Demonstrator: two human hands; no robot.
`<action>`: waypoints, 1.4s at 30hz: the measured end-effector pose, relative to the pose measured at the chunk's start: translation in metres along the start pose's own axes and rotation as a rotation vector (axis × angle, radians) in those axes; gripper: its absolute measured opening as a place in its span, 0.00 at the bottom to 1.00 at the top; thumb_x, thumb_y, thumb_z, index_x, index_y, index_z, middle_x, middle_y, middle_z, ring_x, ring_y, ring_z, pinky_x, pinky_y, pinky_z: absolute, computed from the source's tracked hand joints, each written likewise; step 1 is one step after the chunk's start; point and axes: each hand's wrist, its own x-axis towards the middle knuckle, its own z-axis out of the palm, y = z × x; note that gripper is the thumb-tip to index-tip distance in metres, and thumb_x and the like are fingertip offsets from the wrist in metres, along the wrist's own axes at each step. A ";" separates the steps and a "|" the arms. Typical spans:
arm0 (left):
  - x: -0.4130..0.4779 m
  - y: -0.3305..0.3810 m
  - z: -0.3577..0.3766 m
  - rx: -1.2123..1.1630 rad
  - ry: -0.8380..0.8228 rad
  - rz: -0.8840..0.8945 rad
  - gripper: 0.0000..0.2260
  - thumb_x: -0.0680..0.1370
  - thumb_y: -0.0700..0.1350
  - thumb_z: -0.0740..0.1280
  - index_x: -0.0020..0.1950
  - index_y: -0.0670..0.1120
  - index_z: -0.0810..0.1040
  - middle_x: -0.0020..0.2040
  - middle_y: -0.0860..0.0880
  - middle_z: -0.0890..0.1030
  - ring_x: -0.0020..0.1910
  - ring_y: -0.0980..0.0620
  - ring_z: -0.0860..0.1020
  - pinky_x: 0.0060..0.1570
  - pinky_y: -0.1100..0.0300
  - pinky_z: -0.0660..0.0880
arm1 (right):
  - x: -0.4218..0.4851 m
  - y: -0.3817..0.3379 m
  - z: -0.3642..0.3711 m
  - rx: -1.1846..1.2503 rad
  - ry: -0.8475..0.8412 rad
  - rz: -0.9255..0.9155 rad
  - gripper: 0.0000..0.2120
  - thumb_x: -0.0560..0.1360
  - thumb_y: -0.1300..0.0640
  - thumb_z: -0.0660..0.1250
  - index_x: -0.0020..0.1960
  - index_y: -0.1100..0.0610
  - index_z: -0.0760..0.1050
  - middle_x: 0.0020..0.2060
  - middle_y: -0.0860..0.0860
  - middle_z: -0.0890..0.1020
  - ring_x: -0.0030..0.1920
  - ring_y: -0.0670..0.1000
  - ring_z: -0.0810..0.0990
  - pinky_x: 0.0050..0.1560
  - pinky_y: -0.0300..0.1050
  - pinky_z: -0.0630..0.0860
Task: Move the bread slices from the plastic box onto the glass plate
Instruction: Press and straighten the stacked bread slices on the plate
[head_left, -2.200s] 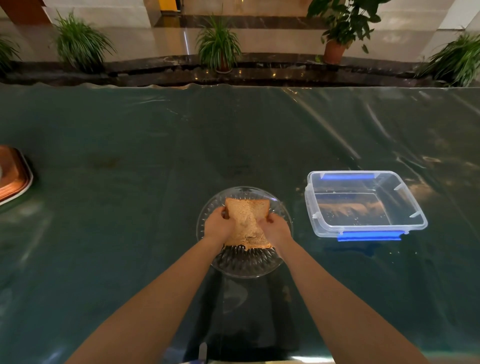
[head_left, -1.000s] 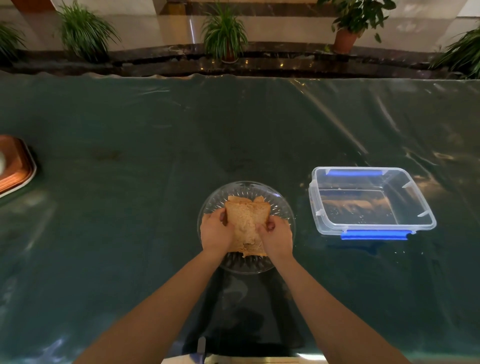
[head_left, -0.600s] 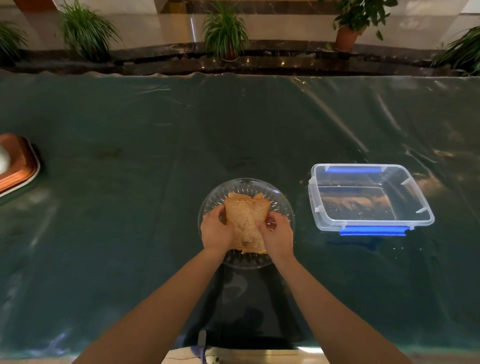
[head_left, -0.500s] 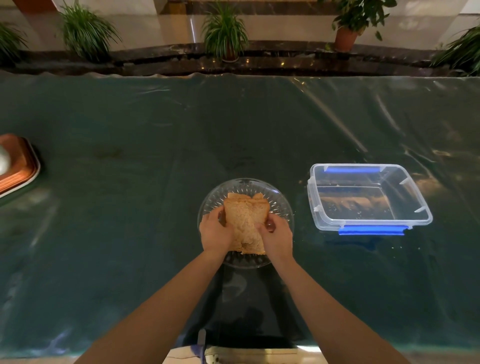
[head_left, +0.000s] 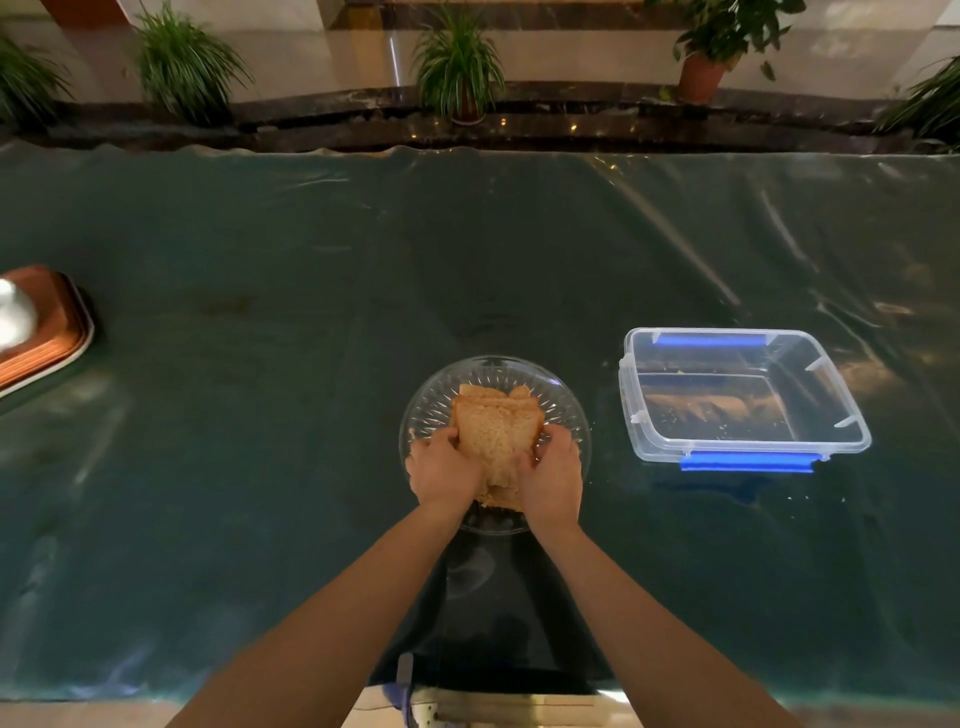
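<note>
A stack of brown bread slices (head_left: 496, 434) lies on the round glass plate (head_left: 566, 415) in the middle of the table. My left hand (head_left: 444, 467) grips the stack's left side and my right hand (head_left: 553, 470) grips its right side, both over the plate's near half. The near edge of the stack is partly hidden by my hands. The clear plastic box (head_left: 841, 410) with blue clips stands to the right of the plate and holds only crumbs.
The table carries a dark green cloth under shiny clear film (head_left: 260, 415). A copper-coloured tray (head_left: 57, 332) with a pale object sits at the left edge. Potted plants (head_left: 460, 62) line a ledge beyond the far edge.
My hands have stayed on the bread slices and lowered and squared the stack on the plate. The box has not moved; my head shifted slightly.
</note>
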 end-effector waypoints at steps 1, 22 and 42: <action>-0.001 0.001 0.000 0.011 -0.007 0.003 0.19 0.73 0.41 0.61 0.65 0.48 0.73 0.63 0.43 0.73 0.64 0.41 0.70 0.63 0.45 0.72 | -0.001 0.000 0.000 0.015 0.001 -0.004 0.18 0.74 0.60 0.65 0.63 0.59 0.67 0.57 0.56 0.76 0.55 0.55 0.77 0.54 0.53 0.78; 0.000 -0.021 -0.006 -0.111 0.035 0.058 0.16 0.74 0.41 0.65 0.61 0.43 0.73 0.61 0.43 0.73 0.56 0.46 0.76 0.56 0.54 0.76 | -0.003 0.011 0.002 0.049 -0.046 0.023 0.18 0.72 0.58 0.66 0.61 0.59 0.70 0.57 0.56 0.73 0.54 0.53 0.75 0.56 0.49 0.76; 0.021 -0.010 -0.002 -0.258 -0.085 0.025 0.20 0.74 0.43 0.63 0.67 0.47 0.70 0.61 0.48 0.79 0.58 0.49 0.77 0.56 0.55 0.76 | 0.025 -0.001 0.002 0.163 -0.159 -0.006 0.12 0.75 0.59 0.63 0.57 0.60 0.75 0.47 0.50 0.79 0.47 0.47 0.76 0.43 0.35 0.71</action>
